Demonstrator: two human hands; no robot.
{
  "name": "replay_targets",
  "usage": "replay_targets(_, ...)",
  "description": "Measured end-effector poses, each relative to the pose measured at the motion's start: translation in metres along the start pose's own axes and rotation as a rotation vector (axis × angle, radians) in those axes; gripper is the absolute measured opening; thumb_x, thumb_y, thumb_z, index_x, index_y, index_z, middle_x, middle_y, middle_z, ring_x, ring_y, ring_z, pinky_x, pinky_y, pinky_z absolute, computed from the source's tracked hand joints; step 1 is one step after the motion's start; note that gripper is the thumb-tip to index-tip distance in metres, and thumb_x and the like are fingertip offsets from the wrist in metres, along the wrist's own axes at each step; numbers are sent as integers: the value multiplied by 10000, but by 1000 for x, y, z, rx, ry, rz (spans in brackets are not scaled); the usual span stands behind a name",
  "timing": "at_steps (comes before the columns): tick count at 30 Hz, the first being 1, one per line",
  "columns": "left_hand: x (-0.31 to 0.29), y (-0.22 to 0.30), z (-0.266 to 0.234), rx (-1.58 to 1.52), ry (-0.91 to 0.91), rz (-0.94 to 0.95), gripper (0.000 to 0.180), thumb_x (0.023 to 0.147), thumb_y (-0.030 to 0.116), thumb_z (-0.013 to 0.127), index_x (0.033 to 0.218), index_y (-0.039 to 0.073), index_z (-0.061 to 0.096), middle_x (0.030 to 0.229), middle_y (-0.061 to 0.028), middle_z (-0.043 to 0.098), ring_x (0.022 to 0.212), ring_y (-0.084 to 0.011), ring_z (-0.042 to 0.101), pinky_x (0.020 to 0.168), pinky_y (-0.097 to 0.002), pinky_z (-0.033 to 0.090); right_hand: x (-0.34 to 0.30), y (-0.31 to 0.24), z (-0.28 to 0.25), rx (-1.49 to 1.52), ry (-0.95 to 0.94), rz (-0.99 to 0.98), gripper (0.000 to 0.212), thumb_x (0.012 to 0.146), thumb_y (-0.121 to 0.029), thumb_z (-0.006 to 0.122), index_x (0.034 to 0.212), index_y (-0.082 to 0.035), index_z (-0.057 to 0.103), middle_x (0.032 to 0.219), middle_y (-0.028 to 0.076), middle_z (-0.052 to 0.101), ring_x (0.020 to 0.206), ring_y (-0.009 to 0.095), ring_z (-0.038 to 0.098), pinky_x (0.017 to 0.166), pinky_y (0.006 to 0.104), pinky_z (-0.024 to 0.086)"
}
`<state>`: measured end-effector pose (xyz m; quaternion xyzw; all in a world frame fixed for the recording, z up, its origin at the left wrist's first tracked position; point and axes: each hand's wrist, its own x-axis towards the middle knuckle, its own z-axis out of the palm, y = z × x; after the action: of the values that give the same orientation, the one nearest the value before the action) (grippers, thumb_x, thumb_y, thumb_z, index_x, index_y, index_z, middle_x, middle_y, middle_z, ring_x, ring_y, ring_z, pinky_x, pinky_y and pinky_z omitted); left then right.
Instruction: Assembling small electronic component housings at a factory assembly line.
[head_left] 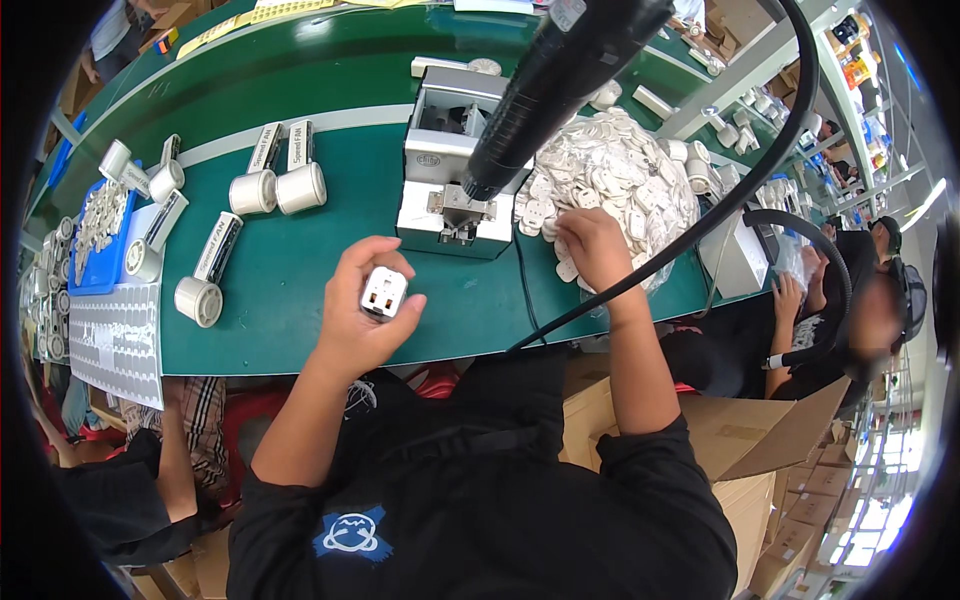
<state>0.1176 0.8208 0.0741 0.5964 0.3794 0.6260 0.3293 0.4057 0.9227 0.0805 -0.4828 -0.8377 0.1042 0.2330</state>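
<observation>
My left hand is wrapped round a white handheld fan, seen end-on, with dark slots in its end face. The rest of its body is hidden by my palm. My right hand bends its fingers down at the near left edge of a heap of small white plastic covers. Its fingertips touch the covers, and whatever they pinch is hidden. Between and beyond my hands stands a grey box-shaped screw feeder. A black electric screwdriver hangs slantwise above it, tip down over the feeder's front.
Several white fans lie on the green table at left, near a blue tray of small parts and a grey perforated sheet. A black cable arcs across the right. Co-workers sit on both sides; cardboard boxes stand right.
</observation>
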Motion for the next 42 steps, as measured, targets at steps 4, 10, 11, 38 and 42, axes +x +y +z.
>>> replay_targets(4,0,5,0,178,-90,-18,421,686,16,670,1069,50,498,793,-50,572,670,-120,529,587,-249,430,0,-10,8,-38,205,-19,153,752,-21,565,897,-24,614,823,139,581,790,319,547,710,378,451)
replay_targets(10,0,5,-2,140,-88,-86,388,687,33,680,1040,51,520,775,-41,573,664,-123,534,598,-249,435,15,0,20,-212,-40,-91,190,726,-19,546,879,-86,637,763,93,506,765,274,529,670,380,440)
replay_targets(11,0,6,-2,124,-87,-101,380,688,35,680,1034,50,523,773,-42,574,668,-124,538,600,-249,438,18,4,22,-180,-81,-22,192,723,-22,549,878,-91,639,766,85,509,764,266,532,667,376,440)
replay_targets(38,-3,-3,-13,-150,2,-181,346,742,-14,620,1052,45,478,788,-58,572,627,-72,521,525,-208,430,19,29,26,-153,-234,-66,158,746,-98,604,897,-77,648,742,113,476,704,295,535,612,395,440)
replay_targets(42,-3,-7,-14,-158,42,-131,340,742,-13,618,1046,44,478,807,-66,569,706,-95,530,602,-230,445,20,30,27,-113,-217,-33,146,748,-51,575,877,-60,641,743,119,483,699,303,537,620,398,444)
